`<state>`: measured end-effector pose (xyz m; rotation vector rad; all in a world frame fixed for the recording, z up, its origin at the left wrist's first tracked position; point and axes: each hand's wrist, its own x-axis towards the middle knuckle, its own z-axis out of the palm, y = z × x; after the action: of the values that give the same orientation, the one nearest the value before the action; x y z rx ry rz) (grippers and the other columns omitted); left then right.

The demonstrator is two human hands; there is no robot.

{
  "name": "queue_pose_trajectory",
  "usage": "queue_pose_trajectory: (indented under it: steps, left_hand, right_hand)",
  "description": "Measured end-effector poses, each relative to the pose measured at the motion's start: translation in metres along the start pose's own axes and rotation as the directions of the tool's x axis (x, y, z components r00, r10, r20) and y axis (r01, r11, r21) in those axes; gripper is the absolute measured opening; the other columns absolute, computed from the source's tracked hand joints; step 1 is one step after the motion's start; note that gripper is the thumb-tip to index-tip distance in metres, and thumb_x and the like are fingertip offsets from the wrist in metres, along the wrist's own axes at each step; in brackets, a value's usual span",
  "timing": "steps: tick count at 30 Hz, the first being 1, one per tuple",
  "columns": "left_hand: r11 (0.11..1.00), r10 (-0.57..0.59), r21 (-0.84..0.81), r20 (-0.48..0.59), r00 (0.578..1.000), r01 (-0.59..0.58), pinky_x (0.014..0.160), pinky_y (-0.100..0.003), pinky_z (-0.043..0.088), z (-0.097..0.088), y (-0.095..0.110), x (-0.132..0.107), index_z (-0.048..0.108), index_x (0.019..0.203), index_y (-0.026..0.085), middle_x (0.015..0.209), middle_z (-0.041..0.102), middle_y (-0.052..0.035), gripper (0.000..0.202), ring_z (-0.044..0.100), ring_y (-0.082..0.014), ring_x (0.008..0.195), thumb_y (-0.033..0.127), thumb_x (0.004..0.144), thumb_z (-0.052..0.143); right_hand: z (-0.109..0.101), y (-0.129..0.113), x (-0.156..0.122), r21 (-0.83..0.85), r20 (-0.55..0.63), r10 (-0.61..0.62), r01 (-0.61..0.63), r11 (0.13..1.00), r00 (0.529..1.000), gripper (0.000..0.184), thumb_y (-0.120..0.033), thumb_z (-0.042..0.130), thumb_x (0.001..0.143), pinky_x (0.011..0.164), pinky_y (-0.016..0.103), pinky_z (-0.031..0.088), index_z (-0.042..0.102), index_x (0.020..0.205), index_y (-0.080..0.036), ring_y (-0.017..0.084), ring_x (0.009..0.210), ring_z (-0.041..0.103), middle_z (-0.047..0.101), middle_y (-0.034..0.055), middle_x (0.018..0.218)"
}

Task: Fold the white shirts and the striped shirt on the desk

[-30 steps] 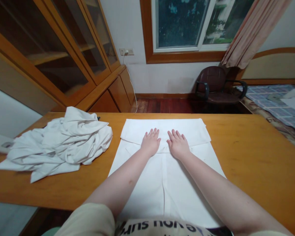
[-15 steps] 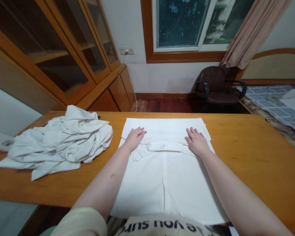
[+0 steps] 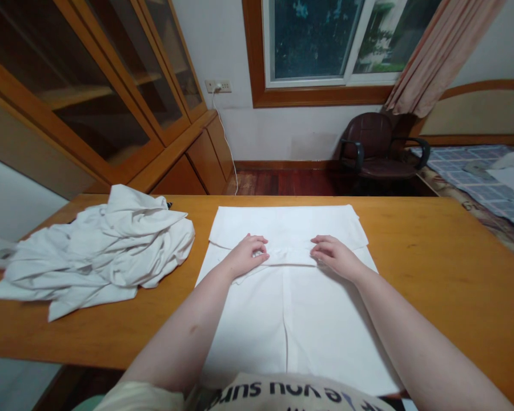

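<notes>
A white coat (image 3: 248,325) lies folded on the table, its upper part turned over and a seam running down the middle of the lower part. My left hand (image 3: 246,256) is at the left end of the collar-like strip (image 3: 289,257), fingers curled and thumb near the forefinger, with cloth between them. At the strip's right end, my right hand (image 3: 337,258) has its fingers bent onto the cloth in a pinch; its thumb is partly hidden. To the left lies a crumpled heap of white cloth (image 3: 111,240), apart from both hands.
The wooden table (image 3: 437,285) extends to both sides. Beyond it stand a glass-door cabinet (image 3: 167,142) at left, a brown armchair (image 3: 372,142) under the window and a bed (image 3: 475,165) at right. A white cable (image 3: 225,125) hangs from the wall socket.
Both hands have come inward and slightly nearer to me, from lying flat on the folded part to curled fingers at the strip. The strip's near edge now lies straighter.
</notes>
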<state>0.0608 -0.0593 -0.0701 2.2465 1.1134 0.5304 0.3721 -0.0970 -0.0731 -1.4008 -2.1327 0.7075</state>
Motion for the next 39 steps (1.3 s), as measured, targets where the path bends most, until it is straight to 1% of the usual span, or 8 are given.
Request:
queue_pose_trajectory:
  steps: [5,10,16,19,22,26,32,39]
  left_hand:
    - [0.999,-0.008,-0.049,-0.044,0.999,0.006,0.113,-0.045,0.018,0.003,-0.002,0.000,0.058,0.070,0.020,0.106,0.063,-0.0036,0.016,0.056,-0.0175,0.106,0.032,0.080,0.058]
    - [0.998,-0.050,-0.037,-0.106,0.993,0.046,0.086,-0.032,0.046,0.002,-0.001,0.001,0.053,0.063,0.019,0.096,0.061,-0.0049,0.019,0.058,-0.0172,0.091,0.029,0.075,0.064]
    - [0.979,-0.088,0.170,-0.142,0.986,0.112,0.078,-0.034,0.046,0.000,0.000,0.001,0.053,0.063,0.019,0.085,0.059,-0.0043,0.023,0.056,-0.0199,0.084,0.034,0.072,0.069]
    - [0.967,-0.025,0.246,-0.163,0.986,0.066,0.085,-0.036,0.044,-0.002,0.006,-0.001,0.059,0.078,0.020,0.097,0.061,-0.0054,0.015,0.056,-0.0219,0.095,0.033,0.075,0.067]
    - [0.945,0.131,0.311,-0.083,0.988,-0.099,0.091,-0.037,0.039,-0.003,0.017,-0.006,0.063,0.092,0.023,0.102,0.063,-0.0043,0.012,0.056,-0.0202,0.099,0.030,0.085,0.056]
    - [0.876,0.279,0.378,0.108,0.954,-0.299,0.085,-0.035,0.037,0.001,0.032,-0.007,0.064,0.091,0.023,0.089,0.065,-0.0030,0.017,0.056,-0.0186,0.090,0.035,0.089,0.052]
    - [0.826,0.273,0.465,0.165,0.948,-0.319,0.079,-0.034,0.037,0.007,0.034,-0.002,0.062,0.086,0.022,0.086,0.063,-0.0035,0.017,0.054,-0.0189,0.086,0.035,0.088,0.052]
    - [0.836,0.259,0.463,0.142,0.955,-0.296,0.079,-0.034,0.038,0.005,0.032,-0.003,0.064,0.086,0.021,0.086,0.065,-0.0042,0.017,0.055,-0.0187,0.086,0.028,0.089,0.048]
  right_hand:
    - [0.007,-0.010,0.000,-0.071,0.011,0.016,-0.015,0.997,1.000,0.025,-0.043,0.056,0.084,0.108,0.057,0.016,0.066,0.099,-0.025,0.025,0.118,0.050,0.058,0.0089,0.122]
    - [0.015,-0.008,0.003,-0.101,-0.056,0.047,-0.053,0.994,0.997,0.015,-0.036,0.060,0.080,0.108,0.056,0.017,0.064,0.086,-0.023,0.024,0.110,0.054,0.061,0.0084,0.115]
    - [0.015,-0.003,0.005,-0.107,-0.080,0.050,-0.058,0.993,0.996,0.015,-0.031,0.055,0.081,0.107,0.050,0.024,0.060,0.072,-0.021,0.022,0.102,0.058,0.062,0.0078,0.105]
    - [0.014,-0.003,0.005,-0.122,-0.075,0.043,-0.052,0.991,0.996,0.015,-0.031,0.054,0.082,0.105,0.049,0.027,0.060,0.073,-0.021,0.022,0.102,0.057,0.062,0.0074,0.106]
    - [0.010,-0.007,0.003,-0.151,-0.086,0.014,-0.026,0.988,0.996,0.014,-0.031,0.052,0.085,0.103,0.047,0.030,0.060,0.077,-0.022,0.021,0.100,0.058,0.063,0.0070,0.105]
    - [0.001,-0.020,-0.003,-0.283,-0.062,-0.148,0.124,0.951,0.987,0.019,-0.032,0.048,0.089,0.095,0.041,0.036,0.063,0.090,-0.021,0.021,0.091,0.058,0.066,0.0078,0.097]
    - [0.011,-0.041,-0.006,-0.376,0.087,-0.344,0.350,0.858,0.935,0.024,-0.037,0.050,0.089,0.079,0.035,0.040,0.064,0.095,-0.019,0.021,0.086,0.056,0.066,0.0085,0.089]
    - [0.018,-0.031,0.000,-0.448,0.077,-0.337,0.335,0.829,0.938,0.023,-0.026,0.047,0.091,0.074,0.033,0.037,0.067,0.081,-0.019,0.018,0.076,0.055,0.065,0.0066,0.076]
